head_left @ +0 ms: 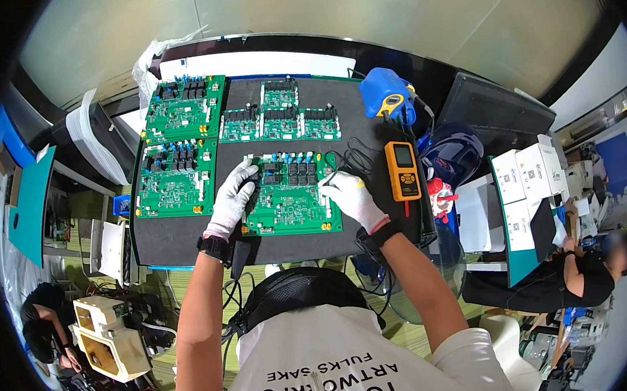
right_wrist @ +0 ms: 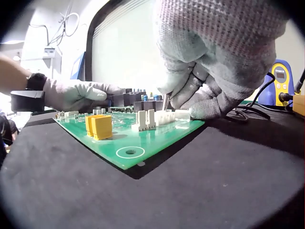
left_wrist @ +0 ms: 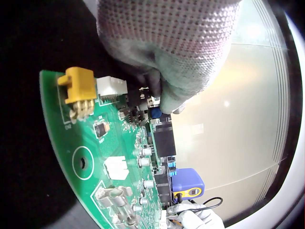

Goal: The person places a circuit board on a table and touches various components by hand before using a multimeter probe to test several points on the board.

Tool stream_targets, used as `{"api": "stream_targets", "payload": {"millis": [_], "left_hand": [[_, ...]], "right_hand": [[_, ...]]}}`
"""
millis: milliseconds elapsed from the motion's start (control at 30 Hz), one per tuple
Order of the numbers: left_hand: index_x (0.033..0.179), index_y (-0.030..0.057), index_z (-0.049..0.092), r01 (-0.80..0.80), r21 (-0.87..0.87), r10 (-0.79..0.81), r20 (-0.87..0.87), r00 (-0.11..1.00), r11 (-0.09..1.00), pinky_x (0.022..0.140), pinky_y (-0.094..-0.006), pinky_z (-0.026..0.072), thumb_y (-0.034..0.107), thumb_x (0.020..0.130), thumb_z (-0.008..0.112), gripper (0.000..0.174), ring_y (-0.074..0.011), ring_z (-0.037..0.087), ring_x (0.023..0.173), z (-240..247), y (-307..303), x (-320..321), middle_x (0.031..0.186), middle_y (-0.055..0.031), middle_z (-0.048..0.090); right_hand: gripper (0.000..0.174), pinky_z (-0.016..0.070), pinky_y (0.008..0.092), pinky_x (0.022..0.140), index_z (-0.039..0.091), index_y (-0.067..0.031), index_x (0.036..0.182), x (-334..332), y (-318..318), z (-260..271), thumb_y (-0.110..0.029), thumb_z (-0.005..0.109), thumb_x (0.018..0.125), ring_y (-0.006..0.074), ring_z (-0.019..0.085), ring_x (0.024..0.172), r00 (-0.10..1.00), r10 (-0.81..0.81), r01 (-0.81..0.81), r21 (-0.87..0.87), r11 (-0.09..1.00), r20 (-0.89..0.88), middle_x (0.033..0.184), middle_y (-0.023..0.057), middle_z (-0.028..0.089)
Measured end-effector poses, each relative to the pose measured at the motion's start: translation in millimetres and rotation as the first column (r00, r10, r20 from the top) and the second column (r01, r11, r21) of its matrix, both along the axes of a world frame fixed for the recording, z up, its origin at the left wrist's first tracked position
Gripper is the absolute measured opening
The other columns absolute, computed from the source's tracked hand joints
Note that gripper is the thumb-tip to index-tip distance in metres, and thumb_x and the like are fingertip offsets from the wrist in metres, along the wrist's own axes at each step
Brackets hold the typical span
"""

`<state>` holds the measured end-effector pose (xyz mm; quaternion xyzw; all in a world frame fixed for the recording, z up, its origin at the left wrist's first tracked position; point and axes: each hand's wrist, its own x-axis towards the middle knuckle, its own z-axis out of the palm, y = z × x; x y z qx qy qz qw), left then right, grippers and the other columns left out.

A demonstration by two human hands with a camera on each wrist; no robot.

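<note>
A green circuit board [head_left: 285, 205] with black relays, white connectors and yellow connectors [right_wrist: 99, 126] lies on the dark mat in front of the person. At its left edge, the gloved left hand [head_left: 234, 197] grips the board by the tall parts there, fingers curled in the left wrist view. On the opposite side, the gloved right hand [head_left: 348, 195] pinches a thin metal-tipped probe [right_wrist: 166, 102], its tip down among the white connectors [right_wrist: 164, 117] along the edge. A black cord [left_wrist: 213, 205] runs beside that hand. Much of the probe is hidden by the fingers.
Two larger green boards [head_left: 175, 177] stand along the mat's left side. Several smaller boards [head_left: 279, 123] sit at the back. To the right are an orange handheld meter [head_left: 402, 171], coiled black cable [head_left: 356, 160] and a blue soldering station [head_left: 386, 94].
</note>
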<state>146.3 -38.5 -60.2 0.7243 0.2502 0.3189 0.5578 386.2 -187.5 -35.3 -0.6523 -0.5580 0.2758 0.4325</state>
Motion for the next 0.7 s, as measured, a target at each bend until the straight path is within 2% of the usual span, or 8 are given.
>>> {"api": "stream_targets", "payload": {"millis": [433, 700], "left_hand": [[0.119, 0.0021, 0.053, 0.007, -0.001, -0.007, 0.008, 1.000, 1.000, 0.105, -0.0317, 0.0248, 0.005, 0.086, 0.052, 0.034, -0.0228, 0.034, 0.128, -1.4, 0.5, -0.4, 0.135, -0.0121, 0.040], [0.120, 0.0015, 0.052, 0.011, 0.034, -0.011, -0.015, 1.000, 0.999, 0.104, -0.0300, 0.0251, 0.005, 0.086, 0.053, 0.034, -0.0205, 0.035, 0.127, -0.7, 0.5, -0.6, 0.137, -0.0101, 0.039]], "right_hand": [[0.015, 0.0448, 0.0314, 0.064, 0.061, -0.0006, 0.085, -0.8, 0.5, 4.8, -0.014, 0.061, 0.079, 0.0238, 0.058, 0.071, 0.994, -0.007, 0.012, -0.041, 0.999, 0.107, 0.078, 0.0115, 0.059], [0.015, 0.0450, 0.0315, 0.065, 0.061, -0.0009, 0.086, -0.5, 0.1, 1.9, -0.014, 0.061, 0.079, 0.0240, 0.058, 0.072, 0.994, -0.007, 0.009, -0.016, 1.000, 0.106, 0.078, 0.0113, 0.059]]}}
